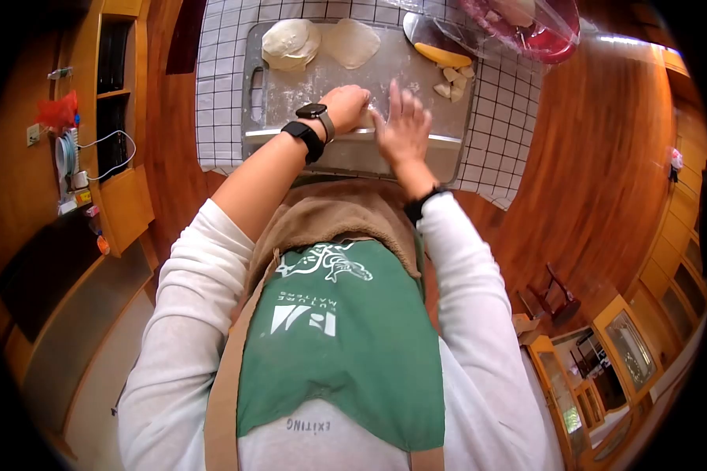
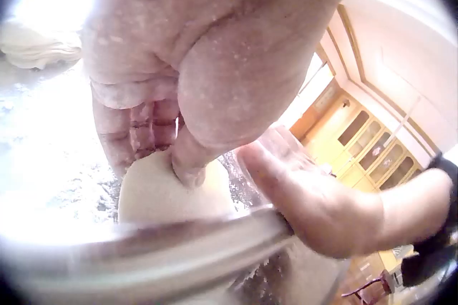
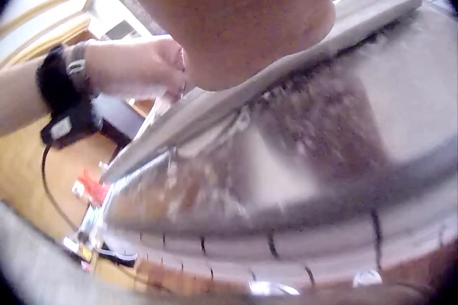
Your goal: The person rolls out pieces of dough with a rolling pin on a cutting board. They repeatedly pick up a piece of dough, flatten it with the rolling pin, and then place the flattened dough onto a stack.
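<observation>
A pale dough piece (image 2: 168,194) is pinched by my left hand (image 1: 343,108), its thumb on top and its curled fingers behind. In the head view the hands largely hide that dough. A rolling pin (image 1: 438,140) lies across the grey board (image 1: 291,94), in front of the dough. My right hand (image 1: 403,129) rests over the pin, fingers extended away from me. The right wrist view shows the pin (image 3: 376,15) passing beneath the right palm (image 3: 236,33). A stack of dough rounds (image 1: 291,43) and one flat round (image 1: 352,43) lie at the board's far side.
Small dough chunks (image 1: 452,82) lie at the board's right, beside a yellow-handled tool (image 1: 442,55) with a broad blade. A red bowl (image 1: 554,43) partly covered in clear plastic stands at the far right. A checked cloth (image 1: 499,118) surrounds the board.
</observation>
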Available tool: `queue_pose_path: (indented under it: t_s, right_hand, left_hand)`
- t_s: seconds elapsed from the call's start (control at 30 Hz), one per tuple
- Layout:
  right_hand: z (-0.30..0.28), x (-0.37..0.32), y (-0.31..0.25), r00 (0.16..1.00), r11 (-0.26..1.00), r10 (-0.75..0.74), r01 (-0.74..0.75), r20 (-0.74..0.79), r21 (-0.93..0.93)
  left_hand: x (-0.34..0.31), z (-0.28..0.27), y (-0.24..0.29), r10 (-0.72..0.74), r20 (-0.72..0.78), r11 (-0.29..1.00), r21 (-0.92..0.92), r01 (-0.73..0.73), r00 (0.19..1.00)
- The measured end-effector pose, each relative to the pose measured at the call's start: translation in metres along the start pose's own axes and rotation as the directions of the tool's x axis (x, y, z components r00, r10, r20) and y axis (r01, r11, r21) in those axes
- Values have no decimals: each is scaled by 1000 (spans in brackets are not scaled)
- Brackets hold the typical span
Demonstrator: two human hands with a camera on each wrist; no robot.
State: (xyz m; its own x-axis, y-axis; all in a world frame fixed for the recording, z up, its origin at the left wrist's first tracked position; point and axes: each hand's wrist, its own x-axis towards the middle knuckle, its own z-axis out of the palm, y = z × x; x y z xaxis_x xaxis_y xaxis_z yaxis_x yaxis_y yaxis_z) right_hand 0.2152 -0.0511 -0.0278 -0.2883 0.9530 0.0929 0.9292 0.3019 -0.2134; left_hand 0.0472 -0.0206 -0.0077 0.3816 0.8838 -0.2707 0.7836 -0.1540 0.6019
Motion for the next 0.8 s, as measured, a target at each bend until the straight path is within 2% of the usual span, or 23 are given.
queue_pose_path:
  t_s: [0.03,0.07,0.17,0.2,0.23,0.3,0.33,0.37,0.43,0.5,0.57,0.6,0.67,0.7,0.77,0.8]
  right_hand:
    - [-2,-20,2,995,996,-88,88,47,0]
    - [-6,-28,4,991,991,-130,129,21,19]
    - [-11,-7,6,986,988,-146,141,74,68]
    - [-21,-2,8,976,972,-211,204,49,120]
    - [-22,-6,13,976,971,-211,204,47,121]
    - [-22,-22,24,873,883,-461,435,159,176]
    - [-21,-28,26,856,858,-511,501,85,111]
    - [-21,-32,30,857,860,-507,497,89,112]
    - [-29,-33,33,844,843,-530,513,85,162]
    - [-32,-32,36,842,841,-532,511,95,179]
    - [-31,-28,37,840,839,-537,521,84,155]
    - [-30,-25,37,840,839,-536,521,83,156]
    - [-25,-17,35,854,859,-504,477,134,187]
    - [-23,-8,29,854,859,-502,474,136,191]
    - [-19,11,9,982,970,-182,169,58,177]
    - [-13,14,3,981,969,-181,167,63,180]
  left_hand:
    - [-1,1,1,3,-8,1000,0,-3,1000]
    - [-3,4,1,-8,-7,1000,3,8,1000]
    - [-6,7,-3,31,-47,999,-7,-31,998]
    - [-6,7,-3,20,-38,1000,-21,-21,999]
    - [-6,6,-4,10,-30,999,-35,-11,1000]
    - [-7,4,-6,-30,-10,994,-103,28,1000]
    - [-9,3,-7,-67,16,983,-171,69,998]
    - [-10,2,-7,-66,20,983,-173,68,998]
    - [-10,-3,-9,-161,101,930,-318,185,982]
    - [-13,-4,-9,-168,111,921,-336,196,980]
    - [-16,-2,-6,-116,30,965,-232,120,993]
    - [-17,-4,-2,-116,31,965,-232,120,993]
    - [-15,-8,6,-119,55,992,-33,121,991]
    - [-15,-7,5,-121,60,992,-32,123,991]
    - [-12,-2,3,-131,24,991,-10,131,991]
    - [-11,-4,4,-138,39,989,-51,140,990]
